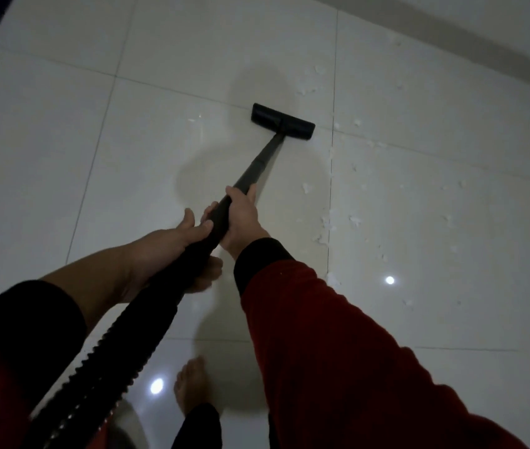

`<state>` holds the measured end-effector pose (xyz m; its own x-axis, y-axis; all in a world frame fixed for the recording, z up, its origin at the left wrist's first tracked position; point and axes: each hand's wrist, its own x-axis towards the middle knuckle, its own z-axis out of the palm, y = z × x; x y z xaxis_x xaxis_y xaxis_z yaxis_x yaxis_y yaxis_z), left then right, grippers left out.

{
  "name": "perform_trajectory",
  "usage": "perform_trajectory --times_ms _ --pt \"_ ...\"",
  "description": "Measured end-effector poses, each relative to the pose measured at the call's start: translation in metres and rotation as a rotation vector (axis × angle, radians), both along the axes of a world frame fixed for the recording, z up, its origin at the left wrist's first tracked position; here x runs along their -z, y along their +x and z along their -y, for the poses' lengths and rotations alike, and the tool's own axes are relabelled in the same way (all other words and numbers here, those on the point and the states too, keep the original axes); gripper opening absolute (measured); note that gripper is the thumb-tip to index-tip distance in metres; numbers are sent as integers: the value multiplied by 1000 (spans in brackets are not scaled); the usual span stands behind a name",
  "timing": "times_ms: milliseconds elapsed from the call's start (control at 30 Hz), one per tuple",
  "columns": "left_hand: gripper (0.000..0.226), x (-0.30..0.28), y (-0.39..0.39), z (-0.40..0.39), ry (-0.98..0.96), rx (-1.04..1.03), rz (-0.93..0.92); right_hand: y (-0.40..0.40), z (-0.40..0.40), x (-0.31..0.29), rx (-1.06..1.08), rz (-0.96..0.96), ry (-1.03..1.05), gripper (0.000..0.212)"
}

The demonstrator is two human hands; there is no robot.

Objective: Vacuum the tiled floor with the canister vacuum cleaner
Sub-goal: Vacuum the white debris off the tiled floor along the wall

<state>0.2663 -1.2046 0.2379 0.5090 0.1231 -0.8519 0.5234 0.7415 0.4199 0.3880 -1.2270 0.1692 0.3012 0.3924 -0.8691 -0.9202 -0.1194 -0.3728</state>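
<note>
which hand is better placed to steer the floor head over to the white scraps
Right. The right hand grips the wand further forward, on the side where the scraps lie; the left hand holds back at the hose end.

No text, label, brand, number or sign can be read anywhere in the picture; the view is dim and the surfaces in it are plain and unmarked.
</note>
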Motion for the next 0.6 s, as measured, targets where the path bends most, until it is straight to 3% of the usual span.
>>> perform_trajectory --times_ms 200,600 --pt "46 -4 48 -28 -94 -7 5 60 -41 5 -89 23 -60 65" --pt "44 1 175 -99 -94 -209 -3 187 -136 18 -297 56 -81 66"
